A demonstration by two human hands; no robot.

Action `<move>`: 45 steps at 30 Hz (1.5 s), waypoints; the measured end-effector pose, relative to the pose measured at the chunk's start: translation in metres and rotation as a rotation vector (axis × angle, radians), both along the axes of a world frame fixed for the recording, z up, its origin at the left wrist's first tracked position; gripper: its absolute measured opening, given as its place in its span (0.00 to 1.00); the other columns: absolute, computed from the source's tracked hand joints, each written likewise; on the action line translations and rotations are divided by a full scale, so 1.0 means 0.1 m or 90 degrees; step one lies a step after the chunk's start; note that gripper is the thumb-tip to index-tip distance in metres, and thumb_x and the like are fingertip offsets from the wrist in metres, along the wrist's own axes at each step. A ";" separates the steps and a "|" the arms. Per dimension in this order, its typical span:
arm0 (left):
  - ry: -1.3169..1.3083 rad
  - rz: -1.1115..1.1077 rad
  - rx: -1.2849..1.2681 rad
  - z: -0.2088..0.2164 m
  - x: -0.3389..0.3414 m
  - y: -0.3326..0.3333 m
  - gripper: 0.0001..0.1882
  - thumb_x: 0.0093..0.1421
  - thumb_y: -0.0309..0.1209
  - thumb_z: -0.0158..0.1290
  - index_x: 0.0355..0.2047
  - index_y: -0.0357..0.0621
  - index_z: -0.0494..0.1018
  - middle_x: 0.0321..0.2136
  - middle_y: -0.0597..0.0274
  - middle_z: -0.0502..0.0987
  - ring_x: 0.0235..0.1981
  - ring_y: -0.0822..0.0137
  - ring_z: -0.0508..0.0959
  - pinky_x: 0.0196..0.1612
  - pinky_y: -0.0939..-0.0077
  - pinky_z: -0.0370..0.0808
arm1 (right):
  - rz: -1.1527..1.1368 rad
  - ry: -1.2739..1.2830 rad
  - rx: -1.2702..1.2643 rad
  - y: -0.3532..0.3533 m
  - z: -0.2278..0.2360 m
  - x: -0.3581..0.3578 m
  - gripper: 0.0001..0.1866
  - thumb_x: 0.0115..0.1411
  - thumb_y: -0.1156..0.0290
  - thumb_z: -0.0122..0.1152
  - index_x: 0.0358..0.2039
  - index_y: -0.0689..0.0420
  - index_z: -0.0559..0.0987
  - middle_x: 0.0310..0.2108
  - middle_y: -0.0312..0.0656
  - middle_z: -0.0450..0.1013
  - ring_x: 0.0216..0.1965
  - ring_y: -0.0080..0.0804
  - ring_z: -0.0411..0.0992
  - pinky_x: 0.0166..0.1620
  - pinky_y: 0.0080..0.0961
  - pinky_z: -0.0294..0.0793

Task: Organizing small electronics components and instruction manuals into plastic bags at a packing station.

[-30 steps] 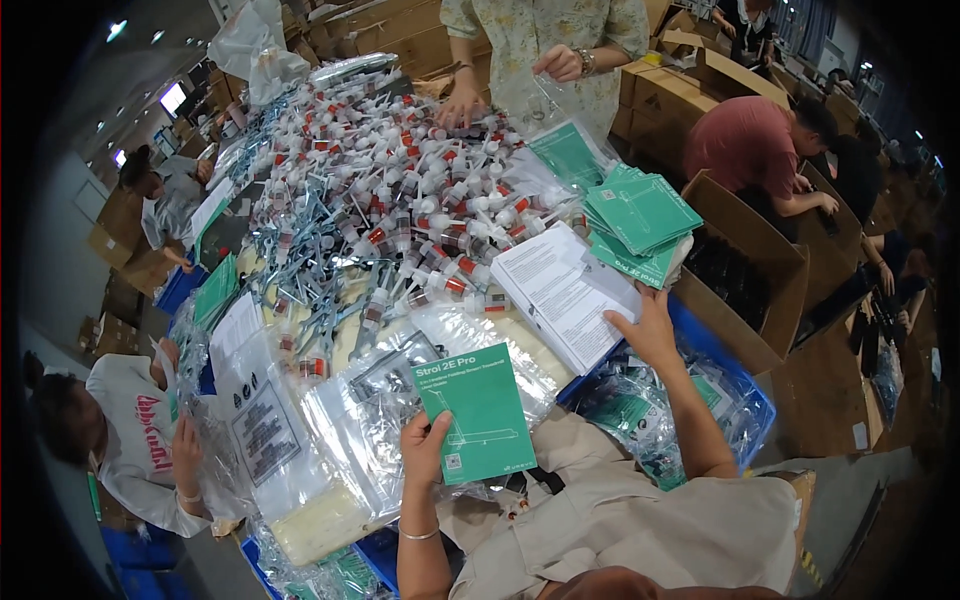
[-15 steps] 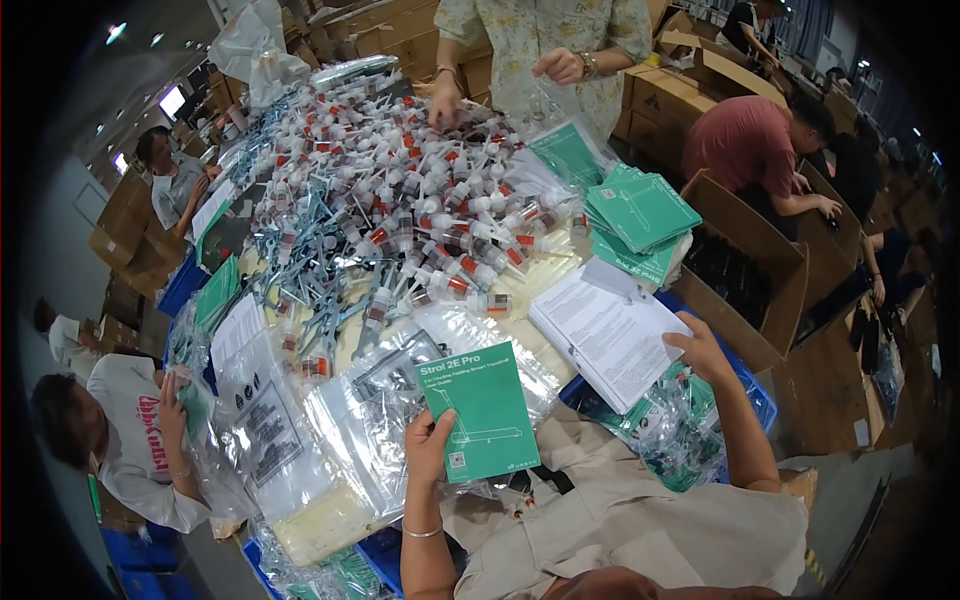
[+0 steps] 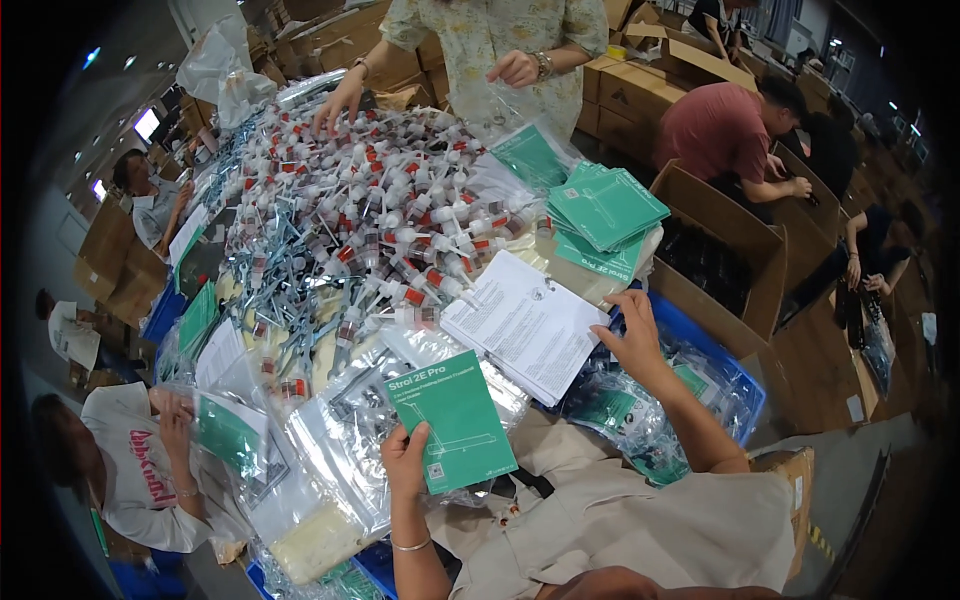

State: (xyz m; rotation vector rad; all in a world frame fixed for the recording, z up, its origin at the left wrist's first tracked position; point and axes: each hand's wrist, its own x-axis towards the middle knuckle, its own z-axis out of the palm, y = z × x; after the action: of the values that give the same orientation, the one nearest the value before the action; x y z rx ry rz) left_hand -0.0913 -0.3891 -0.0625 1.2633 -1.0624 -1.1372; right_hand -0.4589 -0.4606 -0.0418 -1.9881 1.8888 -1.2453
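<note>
My left hand [image 3: 405,455] grips a green printed booklet [image 3: 455,425] by its left edge, thumb on the front cover, and holds it upright in front of me. Beside it, a stack of white printed sheets [image 3: 535,325] lies on clear plastic bags [image 3: 350,420]. My right hand [image 3: 635,335] is at the stack's right edge, fingers apart and thumb close to the paper; whether it touches is hard to tell. Past that hand lies a pile of green booklets [image 3: 605,215].
A large heap of small bottles with white caps and red bands [image 3: 370,200] covers the table, with metal wrenches [image 3: 290,260] at its left. A blue bin [image 3: 745,400] of bagged items sits at my right, near an open carton [image 3: 775,265]. Co-workers stand opposite and at left.
My right hand has loosened from the sheets, and the stack lies farther left. The person opposite has reached left over the bottles. At left, a co-worker's bagged green booklet has come into view.
</note>
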 end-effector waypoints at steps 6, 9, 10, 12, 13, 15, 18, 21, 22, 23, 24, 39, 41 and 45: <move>0.005 -0.001 0.018 -0.10 0.04 -0.03 0.07 0.60 0.26 0.52 0.35 0.35 0.76 0.28 0.71 0.76 0.27 0.83 0.69 0.30 0.87 0.66 | 0.014 -0.030 0.061 0.00 -0.10 -0.01 0.16 0.46 0.68 0.67 0.35 0.59 0.74 0.35 0.42 0.66 0.41 0.41 0.65 0.43 0.33 0.65; 0.000 -0.003 0.012 -0.08 0.01 -0.02 0.07 0.60 0.26 0.52 0.35 0.35 0.76 0.28 0.71 0.76 0.27 0.83 0.69 0.31 0.87 0.67 | 0.005 0.008 0.112 -0.03 -0.10 -0.03 0.16 0.46 0.67 0.67 0.33 0.59 0.75 0.34 0.43 0.67 0.39 0.41 0.67 0.42 0.33 0.66; -0.001 -0.004 0.013 -0.09 0.02 -0.03 0.07 0.60 0.26 0.52 0.35 0.35 0.76 0.28 0.71 0.76 0.27 0.83 0.69 0.31 0.87 0.67 | 0.005 0.007 0.113 -0.05 -0.10 -0.04 0.16 0.46 0.67 0.67 0.33 0.59 0.75 0.34 0.43 0.67 0.39 0.41 0.67 0.42 0.33 0.66; 0.002 0.000 0.014 -0.11 0.03 -0.02 0.07 0.60 0.26 0.52 0.35 0.35 0.76 0.27 0.71 0.76 0.27 0.83 0.69 0.30 0.87 0.67 | 0.018 -0.013 0.161 -0.09 -0.10 -0.06 0.15 0.46 0.67 0.67 0.32 0.60 0.75 0.33 0.44 0.69 0.38 0.43 0.68 0.42 0.34 0.67; 0.002 0.000 0.014 -0.11 0.03 -0.02 0.07 0.60 0.26 0.52 0.35 0.35 0.76 0.27 0.71 0.76 0.27 0.83 0.69 0.30 0.87 0.67 | 0.018 -0.013 0.161 -0.10 -0.08 -0.07 0.15 0.46 0.67 0.67 0.32 0.60 0.75 0.33 0.44 0.69 0.38 0.43 0.68 0.42 0.34 0.67; 0.008 -0.004 0.006 -0.10 0.03 -0.01 0.07 0.60 0.26 0.52 0.36 0.35 0.76 0.28 0.71 0.76 0.27 0.83 0.70 0.30 0.87 0.67 | 0.032 -0.005 0.207 -0.11 -0.01 -0.05 0.15 0.46 0.66 0.67 0.31 0.60 0.75 0.33 0.46 0.70 0.37 0.44 0.69 0.42 0.35 0.68; 0.020 0.004 0.009 -0.07 0.00 -0.01 0.07 0.60 0.26 0.52 0.36 0.35 0.76 0.28 0.71 0.76 0.27 0.83 0.70 0.30 0.87 0.67 | 0.028 0.004 0.215 -0.11 -0.02 -0.06 0.15 0.46 0.66 0.66 0.31 0.60 0.75 0.32 0.46 0.70 0.38 0.44 0.69 0.42 0.34 0.68; 0.011 0.007 0.005 -0.03 -0.01 0.02 0.08 0.60 0.26 0.52 0.35 0.35 0.76 0.27 0.70 0.76 0.27 0.83 0.70 0.30 0.86 0.67 | 0.043 0.029 0.235 -0.11 0.04 -0.03 0.13 0.47 0.66 0.65 0.30 0.60 0.75 0.32 0.46 0.70 0.38 0.44 0.69 0.42 0.35 0.67; 0.011 0.011 0.005 -0.02 -0.02 0.03 0.08 0.60 0.26 0.52 0.35 0.35 0.76 0.27 0.70 0.76 0.27 0.83 0.70 0.30 0.86 0.67 | 0.046 0.030 0.234 -0.11 0.04 -0.03 0.13 0.47 0.66 0.65 0.30 0.60 0.75 0.32 0.46 0.70 0.38 0.44 0.69 0.42 0.35 0.67; 0.007 0.005 0.004 -0.02 -0.02 0.02 0.08 0.60 0.27 0.52 0.35 0.34 0.76 0.27 0.70 0.76 0.27 0.83 0.70 0.30 0.87 0.67 | 0.053 0.055 0.214 -0.11 0.04 -0.03 0.13 0.47 0.67 0.65 0.30 0.60 0.75 0.31 0.46 0.70 0.37 0.44 0.69 0.41 0.34 0.68; 0.004 0.000 0.004 -0.02 -0.02 0.02 0.08 0.60 0.27 0.52 0.35 0.34 0.76 0.27 0.70 0.76 0.27 0.83 0.70 0.30 0.87 0.67 | 0.060 0.080 0.195 -0.11 0.04 -0.02 0.12 0.47 0.68 0.64 0.29 0.60 0.74 0.31 0.46 0.70 0.36 0.44 0.69 0.41 0.34 0.68; 0.335 0.093 0.072 0.12 0.07 -0.05 0.11 0.63 0.32 0.48 0.37 0.36 0.74 0.33 0.61 0.79 0.30 0.74 0.78 0.33 0.82 0.75 | 0.144 -0.300 0.137 0.01 0.35 0.27 0.08 0.62 0.74 0.50 0.38 0.65 0.70 0.23 0.42 0.73 0.14 0.22 0.69 0.15 0.19 0.67; 0.348 0.107 0.070 0.11 0.10 -0.01 0.13 0.63 0.34 0.47 0.38 0.35 0.73 0.33 0.61 0.79 0.31 0.73 0.78 0.34 0.80 0.76 | 0.190 -0.483 0.015 0.11 0.39 0.38 0.07 0.63 0.75 0.48 0.40 0.65 0.69 0.24 0.41 0.73 0.14 0.23 0.70 0.16 0.18 0.68; 0.393 0.095 0.069 0.23 0.11 0.05 0.14 0.63 0.35 0.48 0.40 0.35 0.72 0.33 0.60 0.78 0.31 0.73 0.78 0.34 0.80 0.76 | 0.302 -0.511 0.063 0.16 0.40 0.61 0.14 0.63 0.76 0.48 0.49 0.64 0.69 0.26 0.41 0.73 0.16 0.22 0.70 0.20 0.17 0.71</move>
State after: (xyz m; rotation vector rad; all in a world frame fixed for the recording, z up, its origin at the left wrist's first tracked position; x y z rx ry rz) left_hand -0.0804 -0.3842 -0.0399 0.9523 -0.4446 -1.3594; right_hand -0.3982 -0.4442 -0.0022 -1.4198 1.0058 -1.4464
